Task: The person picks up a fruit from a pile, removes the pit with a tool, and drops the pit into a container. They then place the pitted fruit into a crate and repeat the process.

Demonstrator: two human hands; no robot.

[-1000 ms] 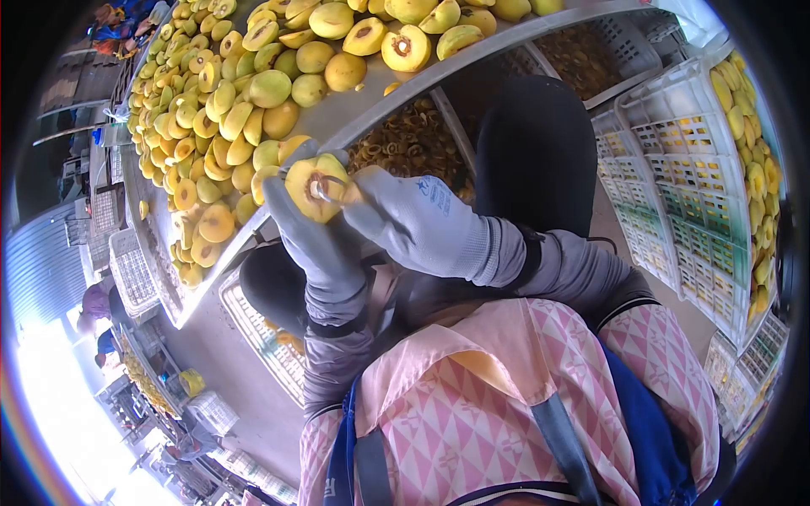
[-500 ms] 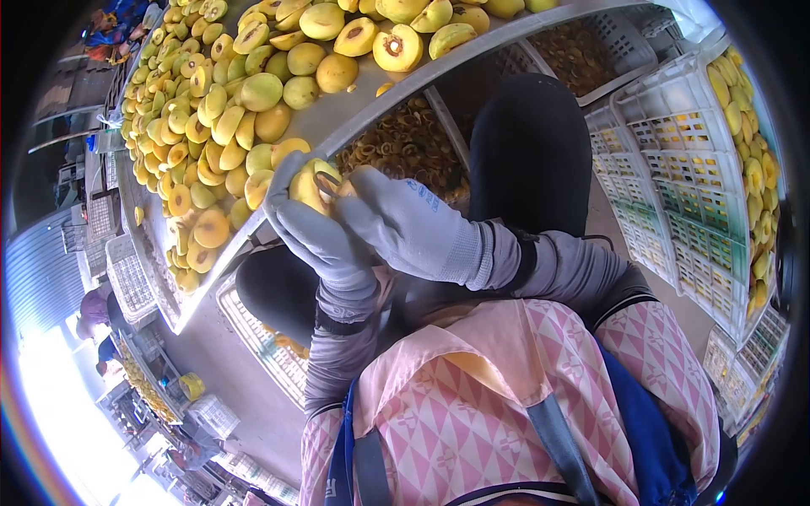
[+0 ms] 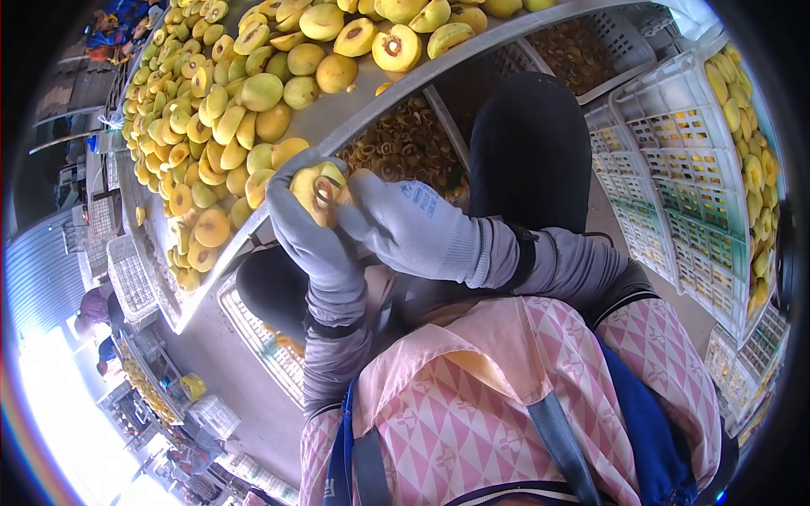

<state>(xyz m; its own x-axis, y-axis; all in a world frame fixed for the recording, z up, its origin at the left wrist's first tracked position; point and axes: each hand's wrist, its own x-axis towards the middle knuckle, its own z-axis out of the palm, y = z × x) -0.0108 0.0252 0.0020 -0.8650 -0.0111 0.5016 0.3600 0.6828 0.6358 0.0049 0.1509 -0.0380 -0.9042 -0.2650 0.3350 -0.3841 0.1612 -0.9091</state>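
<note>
In the head view, my left hand (image 3: 314, 246) is closed around a halved yellow peach (image 3: 305, 184), its cut face turned toward my right hand. My right hand (image 3: 409, 221) is closed on a pitting knife with a curved metal loop (image 3: 325, 191); its handle is hidden in my fingers. The loop sits at the brown centre of the peach half. Both hands wear grey gloves. Just beyond them, many peach halves (image 3: 261, 91) are heaped on a metal table (image 3: 316, 114).
Under the table edge, a crate holds brown scraps (image 3: 405, 139); another bin of scraps (image 3: 574, 55) stands farther right. White crates (image 3: 675, 160) of peach halves are stacked at my right. A low white crate (image 3: 253, 337) lies by my left knee. At far left, another person (image 3: 97, 312) is at a table.
The loop has moved around the centre of the peach half, and more of the cut face shows. My left hand has tilted slightly, and the right has turned a little.
</note>
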